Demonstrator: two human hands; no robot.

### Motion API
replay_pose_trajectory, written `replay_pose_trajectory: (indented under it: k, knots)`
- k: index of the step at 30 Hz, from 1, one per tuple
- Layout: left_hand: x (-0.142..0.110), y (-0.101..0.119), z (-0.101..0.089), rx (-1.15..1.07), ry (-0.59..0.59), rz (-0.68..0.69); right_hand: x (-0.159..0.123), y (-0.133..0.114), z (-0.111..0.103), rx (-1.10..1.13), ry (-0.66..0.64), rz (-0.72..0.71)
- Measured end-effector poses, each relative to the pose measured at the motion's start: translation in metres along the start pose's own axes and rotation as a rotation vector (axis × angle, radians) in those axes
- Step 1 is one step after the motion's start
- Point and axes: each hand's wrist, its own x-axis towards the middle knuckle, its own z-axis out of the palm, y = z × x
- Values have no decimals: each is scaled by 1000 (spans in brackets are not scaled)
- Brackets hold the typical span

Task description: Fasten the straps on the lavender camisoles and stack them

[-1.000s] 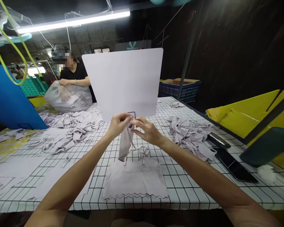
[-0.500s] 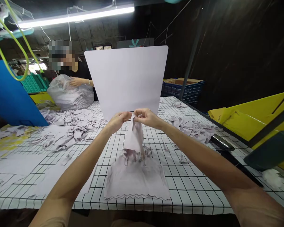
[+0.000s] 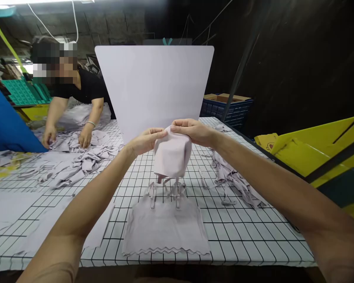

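Above the table, my left hand [image 3: 150,140] and my right hand [image 3: 191,131] pinch the upper edge of a pale lilac garment [image 3: 172,155], one hand on each side. It hangs down in a loose fold, and thin strips show below its lower edge. Beneath it, a pale lilac camisole [image 3: 166,228] lies flat near the table's front edge, its wavy hem toward me. Its narrow straps [image 3: 177,196] point away from me, some bunched. Whether the hanging strips touch these straps I cannot tell.
A white board [image 3: 156,86] stands upright ahead on the grid-patterned table [image 3: 236,239]. Lilac cloth heaps [image 3: 85,161] lie left, more garments [image 3: 233,177] right. A co-worker [image 3: 85,84] reaches into the left heap. A blue panel [image 3: 8,122] leans there; blue crates [image 3: 227,108] stand behind.
The held garment has spread wider and risen slightly, with my hands farther apart. The co-worker has gone from holding a clear plastic bag to bending over the cloth heap. The view has shifted.
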Motion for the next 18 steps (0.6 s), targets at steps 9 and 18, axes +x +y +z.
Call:
replay_pose_trajectory:
  k: [9, 18]
  knots:
    - [-25, 35, -40, 103, 361, 191, -8, 5, -59, -151, 65, 74]
    - [-42, 45, -63, 448, 304, 0, -13, 5, -67, -305, 163, 7]
